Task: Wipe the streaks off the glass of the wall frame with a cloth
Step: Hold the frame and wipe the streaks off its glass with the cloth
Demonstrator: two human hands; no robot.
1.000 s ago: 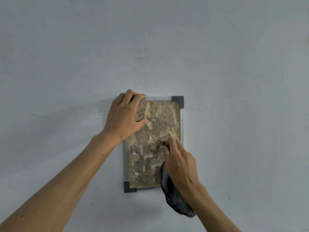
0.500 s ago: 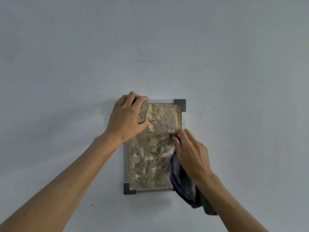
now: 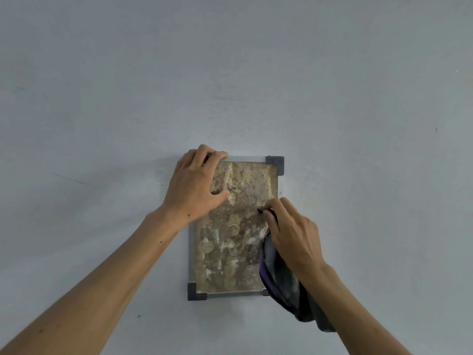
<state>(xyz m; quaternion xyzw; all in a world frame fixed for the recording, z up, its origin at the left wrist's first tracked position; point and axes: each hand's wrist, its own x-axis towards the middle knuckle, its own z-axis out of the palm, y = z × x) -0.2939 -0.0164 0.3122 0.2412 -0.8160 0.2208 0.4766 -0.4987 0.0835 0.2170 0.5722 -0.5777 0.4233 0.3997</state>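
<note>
A small upright wall frame [image 3: 247,159] with a silver rim and dark grey corner pieces hangs on the wall. Its glass [image 3: 230,252] shows a mottled tan and grey surface with pale smears. My left hand [image 3: 197,185] grips the frame's top left corner, fingers over the top edge and thumb on the glass. My right hand [image 3: 294,234] presses a dark grey cloth [image 3: 281,280] with a purple edge against the right side of the glass at mid height. The cloth hangs down past the frame's bottom right corner and hides it.
A plain pale blue-grey wall [image 3: 358,98] fills the whole view around the frame, with a few faint scuffs and small dark specks.
My right hand with the cloth has slid from the middle of the glass to its right edge and slightly upward. My left hand has kept its hold on the top left corner.
</note>
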